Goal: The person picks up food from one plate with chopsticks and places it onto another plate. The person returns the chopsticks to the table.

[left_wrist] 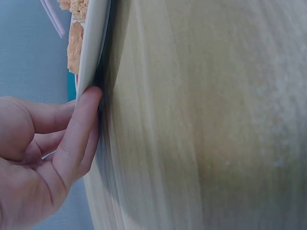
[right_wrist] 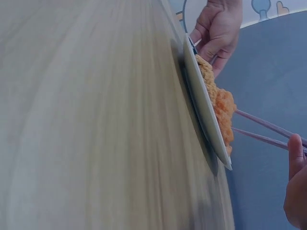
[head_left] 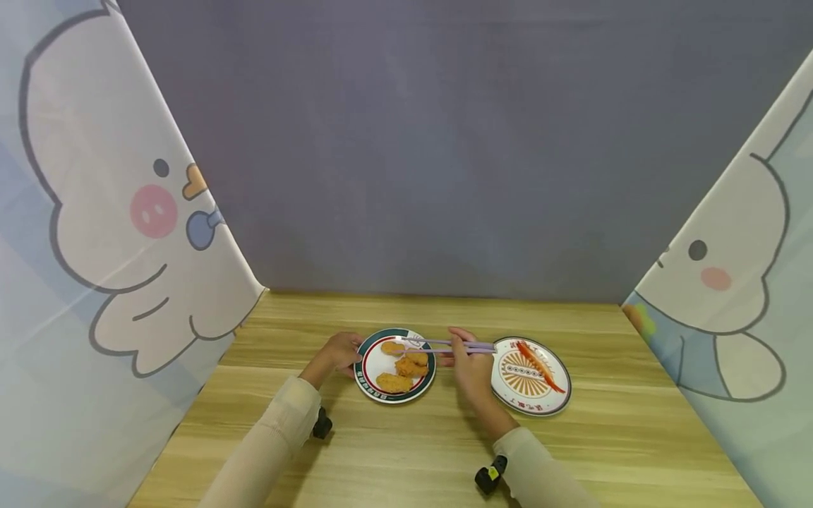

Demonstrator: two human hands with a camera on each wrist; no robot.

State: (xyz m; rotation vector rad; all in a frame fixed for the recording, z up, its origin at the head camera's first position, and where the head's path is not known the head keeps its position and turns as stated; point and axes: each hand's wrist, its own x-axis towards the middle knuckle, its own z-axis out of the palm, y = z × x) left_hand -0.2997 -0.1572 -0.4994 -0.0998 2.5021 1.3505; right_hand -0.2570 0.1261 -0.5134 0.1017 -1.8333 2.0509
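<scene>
My left hand grips the left rim of a green-rimmed plate, thumb and fingers pinching its edge in the left wrist view. On this plate lie several pieces of golden fried chicken. My right hand holds a pair of lavender chopsticks, which point left across the plate. In the right wrist view the chopsticks reach an orange, crumbly chicken piece; whether they pinch it cannot be told. The left hand shows behind the plate there.
To the right of my right hand stands a white plate with an orange sunburst print. A long orange-red food piece lies across it. The wooden table meets a grey back panel, with cartoon-printed panels at the sides.
</scene>
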